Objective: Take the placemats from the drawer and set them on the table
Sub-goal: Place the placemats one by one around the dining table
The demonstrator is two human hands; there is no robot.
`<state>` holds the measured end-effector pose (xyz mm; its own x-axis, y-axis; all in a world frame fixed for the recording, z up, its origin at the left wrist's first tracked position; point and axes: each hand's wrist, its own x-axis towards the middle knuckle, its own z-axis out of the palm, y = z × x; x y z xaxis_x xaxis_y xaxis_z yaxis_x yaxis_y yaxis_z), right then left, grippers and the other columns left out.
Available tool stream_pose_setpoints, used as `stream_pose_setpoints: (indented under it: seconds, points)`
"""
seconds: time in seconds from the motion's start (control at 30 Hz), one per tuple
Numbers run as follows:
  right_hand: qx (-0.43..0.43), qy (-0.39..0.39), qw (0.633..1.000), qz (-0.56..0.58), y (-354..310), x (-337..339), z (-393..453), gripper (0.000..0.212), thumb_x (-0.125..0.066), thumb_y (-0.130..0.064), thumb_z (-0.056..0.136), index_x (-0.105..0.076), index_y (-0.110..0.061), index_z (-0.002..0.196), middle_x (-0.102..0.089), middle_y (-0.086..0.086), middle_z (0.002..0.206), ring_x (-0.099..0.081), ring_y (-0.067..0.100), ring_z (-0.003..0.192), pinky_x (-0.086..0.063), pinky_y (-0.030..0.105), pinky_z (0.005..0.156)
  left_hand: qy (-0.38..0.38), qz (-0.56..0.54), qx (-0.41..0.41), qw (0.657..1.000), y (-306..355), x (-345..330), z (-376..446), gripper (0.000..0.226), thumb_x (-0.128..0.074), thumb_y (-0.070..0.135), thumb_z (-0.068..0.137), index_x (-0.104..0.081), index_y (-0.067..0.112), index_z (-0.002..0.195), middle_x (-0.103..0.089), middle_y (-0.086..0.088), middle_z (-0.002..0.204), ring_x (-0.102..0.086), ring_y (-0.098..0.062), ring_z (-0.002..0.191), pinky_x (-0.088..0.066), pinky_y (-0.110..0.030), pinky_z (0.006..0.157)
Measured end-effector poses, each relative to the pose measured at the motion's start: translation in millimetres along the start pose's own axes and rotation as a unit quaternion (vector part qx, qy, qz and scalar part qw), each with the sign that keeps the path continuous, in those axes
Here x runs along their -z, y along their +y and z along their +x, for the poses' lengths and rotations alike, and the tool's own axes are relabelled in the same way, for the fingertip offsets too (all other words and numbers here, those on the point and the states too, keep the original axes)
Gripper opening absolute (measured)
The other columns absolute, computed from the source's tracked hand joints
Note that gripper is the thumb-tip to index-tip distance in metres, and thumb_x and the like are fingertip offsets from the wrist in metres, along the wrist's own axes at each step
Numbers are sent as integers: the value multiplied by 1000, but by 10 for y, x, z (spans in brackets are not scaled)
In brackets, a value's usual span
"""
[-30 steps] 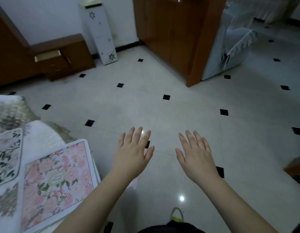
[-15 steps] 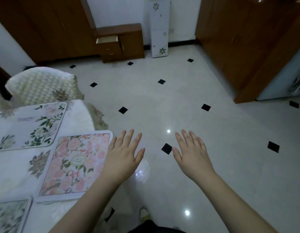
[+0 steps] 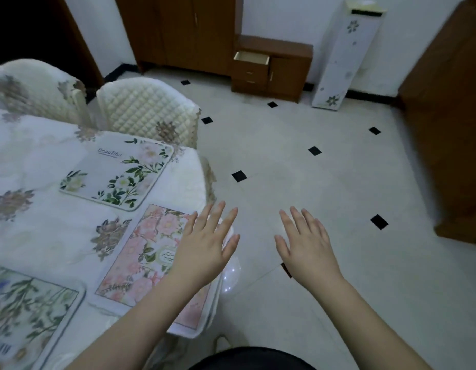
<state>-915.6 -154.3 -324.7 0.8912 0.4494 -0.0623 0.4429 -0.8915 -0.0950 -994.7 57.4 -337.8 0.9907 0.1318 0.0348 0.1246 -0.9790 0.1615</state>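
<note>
Head view: both hands, left [image 3: 202, 252] and right [image 3: 306, 252], fingers spread, empty; beyond the pink placemat [image 3: 148, 260], a placemat [image 3: 116, 174] on the desk [image 3: 44, 236] reads "Beautiful".

From my remote view I see two bare forearms coming in from the near edge, with no sleeves, watch, bracelet or rings on either one. The left hand [image 3: 204, 245] and the right hand [image 3: 307, 248] are both ungloved, slim-fingered, with short plain nails that carry no polish I can make out. At the very near edge, between the two arms, a dark rounded patch of black clothing [image 3: 251, 360] shows, and that is all of the garment I can see; its cut and fabric are too cropped to tell.
</note>
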Motion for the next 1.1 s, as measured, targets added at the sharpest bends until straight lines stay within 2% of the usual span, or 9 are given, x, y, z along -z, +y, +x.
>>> stream_pose_setpoints:
  seconds: [0.1, 0.33, 0.47, 0.63, 0.7, 0.8, 0.87, 0.97, 1.1]
  points:
    - [32, -6, 999, -7, -225, -22, 254, 66, -19, -48, 93, -42, -17, 146, -41, 9, 152, -36, 31, 140, -28, 45, 114, 4, 10, 29, 1000, -274, -12, 4, 61, -14, 54, 103, -39, 26, 152, -43, -7, 155, -38, -31, 144, -15, -43, 114]
    - [158, -30, 987, -21, -821, -135, 825, 62, -26, -46, 93, -48, -15, 142, -47, 10, 147, -43, 32, 136, -34, 47, 110, 16, 23, 138, 990, -689, -42, -104, 66, -9, 54, 103, -41, 23, 151, -42, -9, 155, -41, -34, 141, -17, -45, 113]
    - [235, -36, 971, -19, -1098, -212, 1111, 60, -31, -44, 91, -50, -14, 139, -53, 10, 142, -48, 31, 132, -38, 46, 107, 20, 33, 207, 978, -868, -144, -190, 60, -22, 53, 102, -37, 25, 153, -39, -9, 157, -38, -32, 144, -19, -46, 115]
    - [336, -70, 939, -9, -1311, -311, 1473, 69, -14, -50, 92, -31, -20, 151, -32, 5, 157, -26, 27, 146, -20, 44, 117, 6, 52, 300, 953, -968, -228, -239, 60, -26, 53, 100, -37, 26, 152, -39, -6, 158, -35, -30, 146, -25, -47, 118]
    - [375, -89, 923, -10, -1353, -355, 1641, 67, -13, -50, 94, -26, -21, 153, -25, 4, 160, -19, 25, 148, -15, 42, 119, 3, 56, 341, 938, -907, -250, -225, 60, -26, 52, 100, -38, 26, 152, -40, -6, 157, -37, -30, 145, -23, -47, 119]
    - [421, -90, 903, 0, -1381, -435, 1854, 59, -33, -45, 99, -32, -19, 151, -31, 6, 157, -24, 27, 146, -19, 44, 118, 2, 61, 385, 921, -758, -288, -170, 59, -29, 51, 99, -39, 25, 151, -43, -8, 155, -41, -32, 142, -21, -45, 115]
    - [451, -95, 888, -2, -1396, -495, 1941, 57, -40, -43, 99, -35, -19, 150, -36, 7, 155, -29, 29, 144, -22, 45, 116, -6, 61, 412, 909, -674, -325, -134, 60, -28, 52, 99, -36, 25, 153, -40, -8, 157, -39, -31, 143, -19, -45, 114]
    - [484, -111, 868, -2, -1416, -570, 2020, 59, -37, -42, 95, -38, -18, 148, -39, 7, 153, -33, 29, 142, -27, 47, 114, -17, 63, 455, 888, -572, -386, -99, 61, -26, 52, 100, -38, 25, 153, -37, -8, 158, -36, -31, 145, -17, -47, 115]
    - [537, -153, 829, -33, -1460, -685, 2052, 66, -19, -45, 93, -22, -20, 154, -23, 4, 161, -19, 26, 148, -16, 44, 119, -25, 52, 507, 860, -427, -441, -139, 61, -30, 51, 98, -37, 25, 153, -37, -8, 158, -35, -32, 145, -13, -47, 116]
